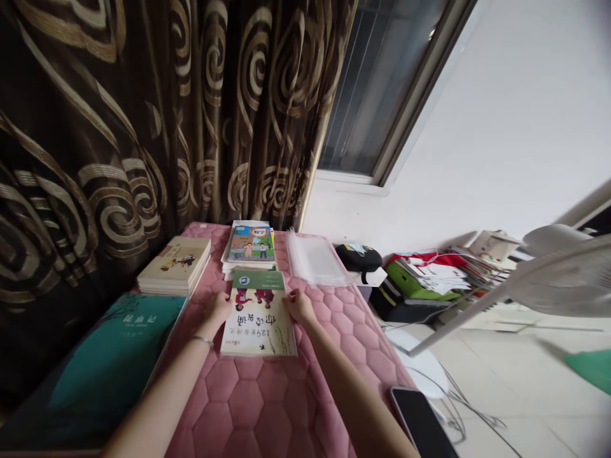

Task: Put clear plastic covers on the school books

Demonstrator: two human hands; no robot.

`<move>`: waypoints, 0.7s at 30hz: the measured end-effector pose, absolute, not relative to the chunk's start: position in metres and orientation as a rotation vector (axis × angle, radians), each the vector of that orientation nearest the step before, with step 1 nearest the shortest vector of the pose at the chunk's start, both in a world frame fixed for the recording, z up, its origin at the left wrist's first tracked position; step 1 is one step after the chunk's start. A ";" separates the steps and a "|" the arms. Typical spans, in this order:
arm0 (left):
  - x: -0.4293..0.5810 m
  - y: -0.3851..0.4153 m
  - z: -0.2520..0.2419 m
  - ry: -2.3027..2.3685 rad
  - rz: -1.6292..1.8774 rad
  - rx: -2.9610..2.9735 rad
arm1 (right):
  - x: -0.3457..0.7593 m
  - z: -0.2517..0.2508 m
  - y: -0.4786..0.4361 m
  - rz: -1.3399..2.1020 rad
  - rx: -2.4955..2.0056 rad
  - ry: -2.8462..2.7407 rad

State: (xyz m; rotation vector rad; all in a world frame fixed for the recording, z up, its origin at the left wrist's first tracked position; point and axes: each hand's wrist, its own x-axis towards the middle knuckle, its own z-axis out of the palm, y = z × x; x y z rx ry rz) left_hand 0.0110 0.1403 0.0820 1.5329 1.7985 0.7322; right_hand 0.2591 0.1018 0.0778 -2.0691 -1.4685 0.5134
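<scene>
A paperback book point(260, 318) with a green and cream cover lies upside down to my view, in the middle of the pink quilted surface. My left hand point(219, 310) grips its left edge, with a bracelet at the wrist. On the opposite edge, my right hand point(301, 306) holds the book with thumb and fingers closed. Just beyond it is a stack of books topped by a blue illustrated textbook point(251, 244). Further right lie clear plastic book covers point(316, 259).
Left stand a pile of beige books point(174, 264) and a large teal book point(114, 350). A phone point(422, 423) rests at the front right edge. Beyond the right side are a white fan point(563, 273), cables, and a black case point(358, 259). A patterned curtain point(214, 108) hangs behind.
</scene>
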 end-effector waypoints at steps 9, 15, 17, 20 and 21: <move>0.017 0.076 0.099 1.898 0.637 2.240 | 0.253 0.083 0.061 0.276 -1.972 -1.649; 0.017 0.012 0.084 1.317 0.529 2.593 | 0.222 0.084 0.003 0.167 -1.796 -1.984; 0.017 0.002 0.077 1.325 0.566 2.597 | 0.209 0.081 -0.017 0.207 -1.701 -2.043; 0.020 0.000 0.070 1.399 0.599 2.578 | 0.197 0.076 -0.033 0.248 -1.699 -2.014; 0.021 0.001 0.069 1.415 0.611 2.570 | 0.195 0.074 -0.034 0.247 -1.712 -2.003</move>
